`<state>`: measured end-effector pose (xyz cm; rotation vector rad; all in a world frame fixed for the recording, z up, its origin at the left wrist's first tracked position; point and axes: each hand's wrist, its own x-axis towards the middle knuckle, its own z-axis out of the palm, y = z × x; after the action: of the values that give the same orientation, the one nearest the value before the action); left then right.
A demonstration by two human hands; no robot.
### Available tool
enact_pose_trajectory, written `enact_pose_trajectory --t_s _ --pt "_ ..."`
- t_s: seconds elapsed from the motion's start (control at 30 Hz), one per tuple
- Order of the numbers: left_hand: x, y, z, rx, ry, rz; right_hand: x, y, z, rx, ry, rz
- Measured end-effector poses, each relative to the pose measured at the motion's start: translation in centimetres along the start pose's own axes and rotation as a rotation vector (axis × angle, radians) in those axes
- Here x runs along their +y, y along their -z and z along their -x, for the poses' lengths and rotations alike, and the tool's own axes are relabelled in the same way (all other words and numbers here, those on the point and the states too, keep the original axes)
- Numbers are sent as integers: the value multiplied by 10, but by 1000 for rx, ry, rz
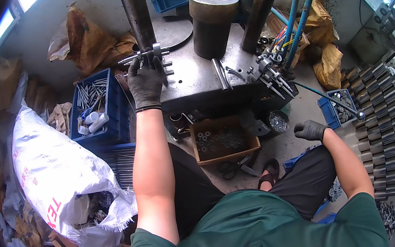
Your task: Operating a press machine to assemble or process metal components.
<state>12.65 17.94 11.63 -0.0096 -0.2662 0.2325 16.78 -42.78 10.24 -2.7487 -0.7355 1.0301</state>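
My left hand (145, 83), in a dark grey glove, reaches to the left edge of the metal press table. Its fingers close round a stepped metal shaft (156, 48) with a wide collar, lying crosswise; the fingertips partly hide it. Ends of more shafts (168, 68) stick out beside the hand. My right hand (311, 130), gloved alike, hangs above my right knee, with its fingers curled together and nothing visible in them. A thick steel cylinder (214, 25) stands on the table (186, 82), and a small ring rests on its top. In front of it lies a metal rod (221, 73).
Steel columns (137, 15) rise from the table. At left are a blue crate (116, 102) of rods and a white sack (56, 163). A box of rings (227, 157) sits below. To the right are more shafts (267, 70), a ball-ended lever (360, 115) and stacked tubes (390, 131).
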Motion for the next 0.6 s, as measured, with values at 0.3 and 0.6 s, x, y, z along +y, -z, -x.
enact_pose_trajectory --t_s 0.3,0.6 --pt "-67 -29 6 -120 -739 -1677 14 -10 -3 -45 -60 -3" --pt "-95 -57 52 -258 -683 -1630 -34 -12 -20 21 213 318"
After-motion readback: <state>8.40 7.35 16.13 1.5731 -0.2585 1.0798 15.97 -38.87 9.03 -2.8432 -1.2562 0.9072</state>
